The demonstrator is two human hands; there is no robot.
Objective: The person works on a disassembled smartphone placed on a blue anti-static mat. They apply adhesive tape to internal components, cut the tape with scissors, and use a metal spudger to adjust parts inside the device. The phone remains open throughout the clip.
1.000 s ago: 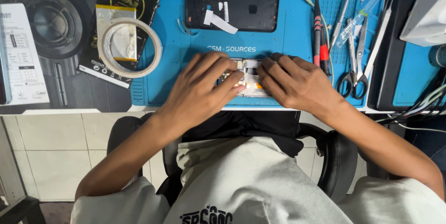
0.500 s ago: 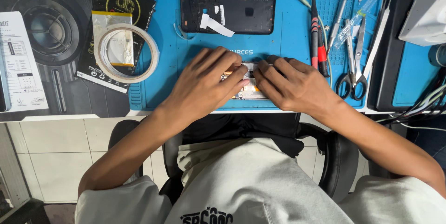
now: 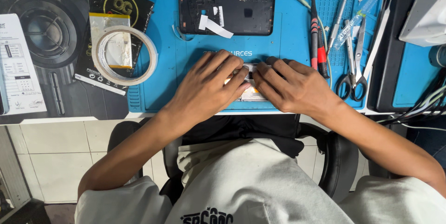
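Both hands rest on a small flat phone part (image 3: 251,84), pale with dark patches, lying near the front edge of a blue work mat (image 3: 162,70). My left hand (image 3: 209,87) covers its left side with fingers spread over it. My right hand (image 3: 290,87) presses down on its right side, fingertips meeting the left hand's. Most of the part is hidden under the fingers. Farther back on the mat lies an opened black phone frame (image 3: 226,11) with a white ribbon strip on it.
A roll of clear tape (image 3: 124,56) sits on black packets left of the mat. Screwdrivers (image 3: 317,29), tweezers and scissors (image 3: 352,73) lie at the mat's right. A black tray (image 3: 390,52), a white device (image 3: 425,12) and cables are at far right.
Both hands stay on the small part; fingers shift slightly. The view has drifted a little, so the mat sits lower in the picture.
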